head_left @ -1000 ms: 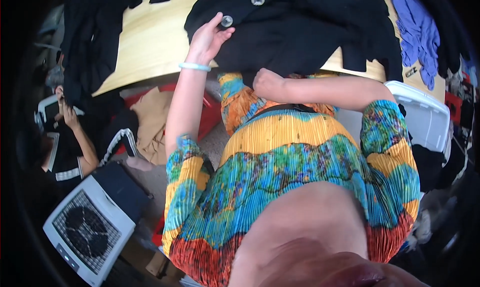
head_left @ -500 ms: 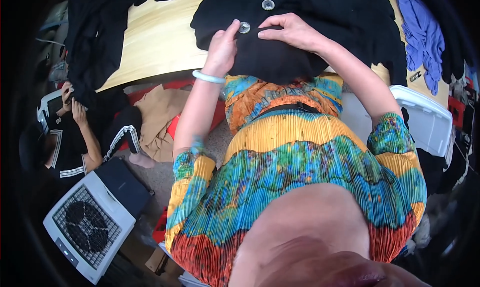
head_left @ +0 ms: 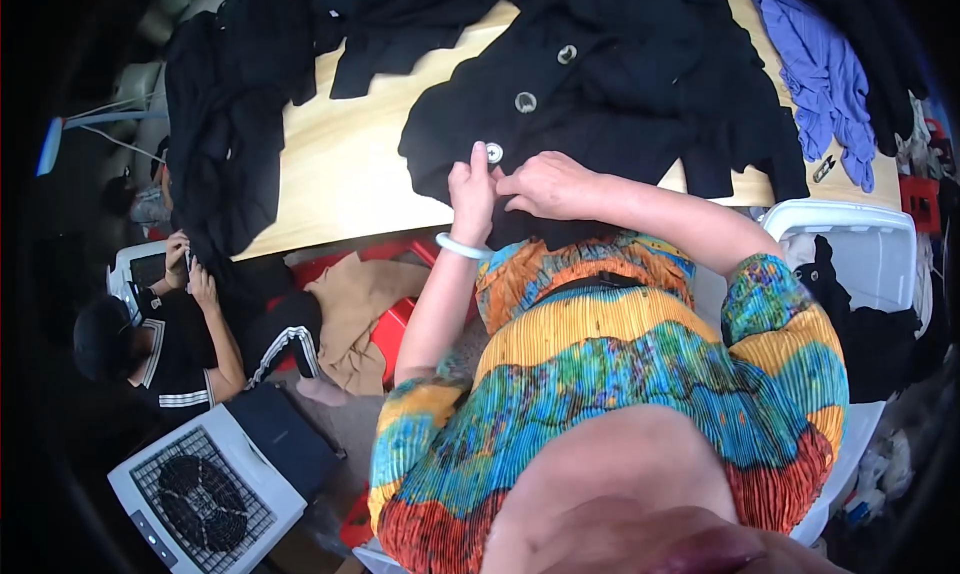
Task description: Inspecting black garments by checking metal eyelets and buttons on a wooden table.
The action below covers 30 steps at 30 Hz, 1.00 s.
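Observation:
A black garment (head_left: 610, 104) with large round buttons lies spread over the table edge in front of me. With its thumb raised beside the lowest button (head_left: 493, 153), my left hand (head_left: 472, 196) grips the cloth at the garment's near edge. My right hand (head_left: 550, 186) is closed right next to it, fingertips meeting the left fingers just below that button; whatever is pinched there is too small or hidden to make out. Two more buttons, a middle one (head_left: 526, 103) and a far one (head_left: 567, 55), run up the garment.
More black garments (head_left: 225, 124) cover the pale wooden table (head_left: 350, 164) at left. A purple cloth (head_left: 815, 74) and small thread snips (head_left: 824, 169) lie at right, above a white plastic bin (head_left: 870, 259). At left, a person (head_left: 190, 344) sits handling black cloth, behind a fan unit (head_left: 205, 494).
My right hand has come in to the left hand; the gap between them is gone. The view has shifted, so the table and garment appear lower.

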Available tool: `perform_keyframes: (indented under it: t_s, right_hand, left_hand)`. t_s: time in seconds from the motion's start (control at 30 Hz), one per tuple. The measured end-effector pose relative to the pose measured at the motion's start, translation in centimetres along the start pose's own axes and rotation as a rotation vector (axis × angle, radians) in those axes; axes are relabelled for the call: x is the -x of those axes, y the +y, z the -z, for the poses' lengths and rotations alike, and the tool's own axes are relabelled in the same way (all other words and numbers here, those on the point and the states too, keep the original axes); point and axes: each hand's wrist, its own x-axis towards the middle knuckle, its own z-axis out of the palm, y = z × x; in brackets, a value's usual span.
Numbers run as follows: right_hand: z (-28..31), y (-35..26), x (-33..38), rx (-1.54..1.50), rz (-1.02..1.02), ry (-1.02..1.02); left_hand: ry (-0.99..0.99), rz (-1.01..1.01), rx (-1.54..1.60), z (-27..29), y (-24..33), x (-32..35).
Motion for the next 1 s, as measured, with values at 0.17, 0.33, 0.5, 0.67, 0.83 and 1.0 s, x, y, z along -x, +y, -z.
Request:
perform_keyframes:
  t_s: [0.17,0.33,0.5,0.67,0.83,1.0]
  right_hand:
    - [0.8,1.0,0.1,-0.272,0.081,0.288]
    - [0.9,0.9,-0.3,-0.365,-0.006,0.453]
    - [1.1,0.9,-0.5,-0.258,-0.119,0.423]
    - [1.0,1.3,-0.5,-0.299,-0.174,0.456]
    - [0.4,2.0,-0.8,-0.349,-0.196,0.473]
    - [0.6,2.9,-1.0,-0.454,-0.291,0.366]
  left_hand:
    - [-0.161,0.148,0.062,1.8,1.3,0.1]
    - [-0.216,0.04,0.094,1.5,2.1,0.7]
    - [-0.215,0.086,0.248,-0.4,2.9,0.8]
    - [-0.089,0.104,0.352,-0.9,2.5,1.0]
    - [-0.112,0.054,0.214,0.2,1.5,1.1]
    - [-0.081,-0.071,0.102,0.1,1.3,2.2]
